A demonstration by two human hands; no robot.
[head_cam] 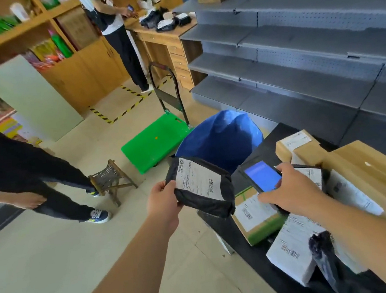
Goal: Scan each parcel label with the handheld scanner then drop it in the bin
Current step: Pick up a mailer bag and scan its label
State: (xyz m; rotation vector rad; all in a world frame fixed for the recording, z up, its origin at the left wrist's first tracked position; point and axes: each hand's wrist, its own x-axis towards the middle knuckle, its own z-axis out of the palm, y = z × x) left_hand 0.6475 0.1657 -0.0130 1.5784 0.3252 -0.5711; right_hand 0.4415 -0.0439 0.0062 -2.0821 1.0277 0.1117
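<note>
The blue-lined bin (pixel 218 140) stands open on the floor just beyond my hands, left of the dark tabletop (pixel 240 244) where more boxed parcels (pixel 258 214) wait. In my left hand (pixel 163 201) I hold the black parcel (pixel 201 186), fingers clamped on its left edge, its white label (pixel 197 179) turned up toward me. My right hand (pixel 289 187) grips the handheld scanner (pixel 262 176), fingers wrapped round it, screen lit blue. To scan well, I should flatten the label, aim the scanner's far end squarely at the barcode (pixel 210 186), and hold both steady before dropping the parcel.
</note>
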